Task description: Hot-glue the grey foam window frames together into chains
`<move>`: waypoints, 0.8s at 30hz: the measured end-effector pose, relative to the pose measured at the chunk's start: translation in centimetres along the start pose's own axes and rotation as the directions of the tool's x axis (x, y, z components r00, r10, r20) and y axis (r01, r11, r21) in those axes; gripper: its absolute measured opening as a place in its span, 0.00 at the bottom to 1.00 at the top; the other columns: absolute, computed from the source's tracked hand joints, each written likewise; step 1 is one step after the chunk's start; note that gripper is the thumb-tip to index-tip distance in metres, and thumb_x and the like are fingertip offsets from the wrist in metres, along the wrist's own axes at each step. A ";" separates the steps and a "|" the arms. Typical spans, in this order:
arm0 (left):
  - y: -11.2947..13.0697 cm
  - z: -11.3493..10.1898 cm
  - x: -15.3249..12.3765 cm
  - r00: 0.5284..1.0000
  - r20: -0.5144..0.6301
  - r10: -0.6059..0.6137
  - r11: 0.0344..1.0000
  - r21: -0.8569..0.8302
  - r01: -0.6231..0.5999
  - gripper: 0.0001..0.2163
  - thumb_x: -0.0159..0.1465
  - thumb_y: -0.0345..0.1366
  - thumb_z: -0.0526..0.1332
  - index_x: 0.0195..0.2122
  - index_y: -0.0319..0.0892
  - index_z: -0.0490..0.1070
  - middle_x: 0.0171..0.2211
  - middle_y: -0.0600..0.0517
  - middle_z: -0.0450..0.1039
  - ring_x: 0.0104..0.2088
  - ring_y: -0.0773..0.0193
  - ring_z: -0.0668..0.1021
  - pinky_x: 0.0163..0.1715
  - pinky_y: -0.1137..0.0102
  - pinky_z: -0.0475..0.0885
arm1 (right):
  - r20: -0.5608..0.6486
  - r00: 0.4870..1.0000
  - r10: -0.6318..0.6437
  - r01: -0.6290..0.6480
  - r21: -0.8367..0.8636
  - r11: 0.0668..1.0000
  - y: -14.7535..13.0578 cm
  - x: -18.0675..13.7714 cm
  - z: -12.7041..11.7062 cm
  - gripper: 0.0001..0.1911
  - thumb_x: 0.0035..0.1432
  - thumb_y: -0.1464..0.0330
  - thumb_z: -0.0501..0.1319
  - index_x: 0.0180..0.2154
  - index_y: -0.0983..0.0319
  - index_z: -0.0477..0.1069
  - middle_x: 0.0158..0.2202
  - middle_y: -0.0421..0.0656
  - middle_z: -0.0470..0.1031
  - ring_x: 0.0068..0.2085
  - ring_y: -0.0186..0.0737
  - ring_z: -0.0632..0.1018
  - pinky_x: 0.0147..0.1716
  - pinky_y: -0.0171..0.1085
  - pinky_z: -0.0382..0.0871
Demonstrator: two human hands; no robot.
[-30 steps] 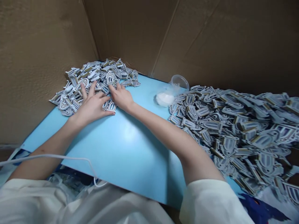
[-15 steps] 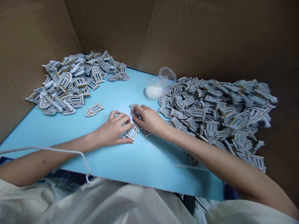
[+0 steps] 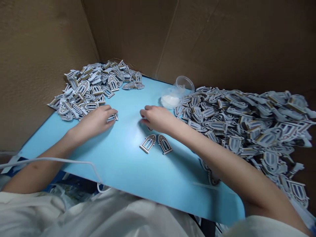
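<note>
My left hand (image 3: pixel 92 120) is at the left of the blue table, its fingers and thumb closed on a small arched window piece (image 3: pixel 113 118), white with a dark pattern. My right hand (image 3: pixel 159 119) is near the middle with fingers curled down. A sliver of another arched window piece shows under its fingertips, mostly hidden. Just below the right hand, two arched window pieces lie flat side by side, a left one (image 3: pixel 148 143) and a right one (image 3: pixel 164 144), their arched tops leaning toward each other.
A heap of the same pieces (image 3: pixel 84 89) stands at the back left, and a larger heap (image 3: pixel 234 121) covers the right side. Between them at the back is a clear plastic cup (image 3: pixel 170 99) with white contents. Cardboard walls (image 3: pixel 138 33) enclose the table. A white cable (image 3: pixel 61 160) crosses my left forearm.
My left hand has moved left, away from the middle pieces, to the loose window piece. My right hand has moved up off the two lower pieces, which now show fully. The view has shifted slightly.
</note>
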State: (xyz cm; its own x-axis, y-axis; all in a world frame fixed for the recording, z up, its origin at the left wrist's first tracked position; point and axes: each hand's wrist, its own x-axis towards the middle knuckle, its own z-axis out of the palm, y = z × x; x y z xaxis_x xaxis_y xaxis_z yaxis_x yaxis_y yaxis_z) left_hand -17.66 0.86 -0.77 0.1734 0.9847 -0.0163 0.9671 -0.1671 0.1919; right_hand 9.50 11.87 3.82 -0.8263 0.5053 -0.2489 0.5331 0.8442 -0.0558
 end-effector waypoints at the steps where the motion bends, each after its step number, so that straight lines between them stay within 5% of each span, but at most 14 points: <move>1: 0.3 0.0 0.1 1.000 -0.003 0.031 0.998 -0.051 -0.031 0.19 0.72 0.41 0.59 0.60 0.43 0.78 0.50 0.43 0.78 0.50 0.48 0.81 0.53 0.58 0.77 | -0.043 0.999 -0.013 0.012 -0.020 1.000 -0.5 1.3 -0.5 0.14 0.78 0.66 0.56 0.56 0.63 0.77 0.55 0.55 0.81 0.49 0.50 0.81 0.38 0.41 0.62; 4: 1.6 0.2 0.0 0.981 -0.038 0.189 0.944 -0.269 -0.192 0.17 0.72 0.38 0.60 0.60 0.45 0.78 0.47 0.46 0.78 0.46 0.55 0.81 0.48 0.63 0.76 | -0.126 0.992 -0.016 0.007 -0.075 0.997 -1.4 5.2 -1.6 0.19 0.77 0.70 0.55 0.62 0.64 0.75 0.61 0.58 0.78 0.56 0.55 0.80 0.43 0.43 0.67; 8: 3.8 1.1 -0.4 0.898 -0.185 0.400 0.815 -0.376 -0.441 0.13 0.76 0.29 0.56 0.41 0.45 0.81 0.40 0.47 0.76 0.42 0.58 0.78 0.43 0.65 0.73 | -0.069 0.997 0.021 -0.026 -0.083 0.996 -1.0 7.1 -2.8 0.19 0.75 0.73 0.56 0.61 0.65 0.77 0.60 0.59 0.80 0.57 0.56 0.81 0.45 0.43 0.68; 11: 5.2 2.1 -0.7 0.836 -0.198 0.512 0.726 -0.421 -0.544 0.15 0.74 0.24 0.55 0.38 0.45 0.80 0.39 0.47 0.75 0.42 0.57 0.77 0.44 0.64 0.74 | 0.064 0.998 -0.012 0.014 -0.038 0.999 -0.6 4.3 -2.7 0.18 0.75 0.72 0.58 0.60 0.63 0.78 0.57 0.56 0.82 0.54 0.53 0.82 0.41 0.41 0.66; 15: 6.1 2.7 -0.7 0.812 -0.107 0.574 0.633 -0.570 -0.523 0.09 0.67 0.25 0.61 0.36 0.46 0.78 0.42 0.46 0.75 0.49 0.54 0.77 0.54 0.59 0.75 | 0.168 0.985 -0.039 0.040 -0.008 0.999 -0.1 -2.1 -0.9 0.16 0.75 0.70 0.60 0.59 0.61 0.79 0.58 0.55 0.79 0.51 0.52 0.82 0.40 0.41 0.67; 20: 6.6 3.0 -0.2 0.790 -0.134 0.598 0.573 -0.618 -0.538 0.09 0.64 0.27 0.60 0.37 0.48 0.77 0.42 0.48 0.80 0.56 0.51 0.78 0.74 0.44 0.60 | 0.042 0.997 -0.069 0.067 0.056 0.996 1.3 -7.7 2.3 0.21 0.72 0.76 0.60 0.63 0.61 0.76 0.66 0.55 0.74 0.57 0.53 0.79 0.52 0.46 0.72; 24: 7.9 3.5 0.4 0.860 -0.127 0.495 0.720 -0.495 -0.487 0.07 0.72 0.38 0.64 0.47 0.48 0.81 0.52 0.44 0.81 0.59 0.48 0.77 0.66 0.48 0.67 | -0.034 0.995 0.095 -0.090 0.146 0.985 1.6 -10.3 3.5 0.18 0.75 0.73 0.59 0.62 0.62 0.77 0.59 0.55 0.78 0.53 0.51 0.81 0.50 0.44 0.72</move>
State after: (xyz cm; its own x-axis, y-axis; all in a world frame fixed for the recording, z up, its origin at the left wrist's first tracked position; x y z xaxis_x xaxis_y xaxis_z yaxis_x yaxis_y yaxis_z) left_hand -9.32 -0.26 -2.68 0.6037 0.7703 0.2054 0.5195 -0.5755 0.6316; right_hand 19.48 7.42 2.90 -0.7773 0.5894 -0.2200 0.6258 0.7603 -0.1740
